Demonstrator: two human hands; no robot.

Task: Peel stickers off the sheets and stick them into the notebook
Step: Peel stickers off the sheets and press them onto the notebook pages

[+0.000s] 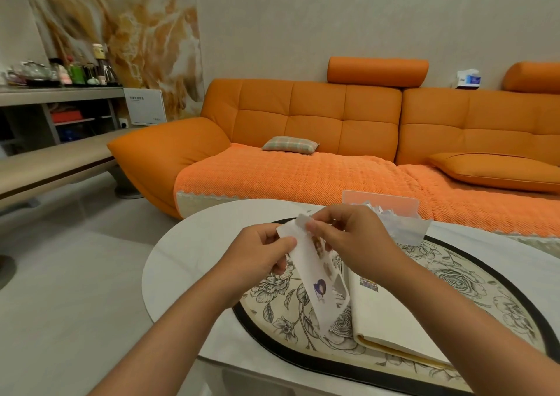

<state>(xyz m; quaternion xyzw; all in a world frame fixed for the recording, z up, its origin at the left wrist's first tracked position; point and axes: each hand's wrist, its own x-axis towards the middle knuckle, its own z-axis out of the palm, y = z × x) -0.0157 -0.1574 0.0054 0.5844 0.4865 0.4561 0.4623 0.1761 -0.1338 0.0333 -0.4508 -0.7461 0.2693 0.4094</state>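
I hold a long white sticker sheet [321, 277] upright above the table, with a purple sticker and some brown ones still on it. My left hand [260, 256] pinches the sheet near its top left edge. My right hand [354, 241] pinches the sheet's top corner, where a white strip [304, 221] curls up. Below them the cream notebook [385, 313] lies open on the floral mat, with a small dark sticker [369, 283] on its page. My right forearm hides part of the notebook.
The white oval table [194, 253] carries a black-rimmed floral mat [472, 277]. Crumpled clear wrappers [403, 226] and an orange card holder [380, 203] sit behind my hands. An orange sofa [318, 141] stands beyond the table, and a low shelf unit [54, 113] is at the left.
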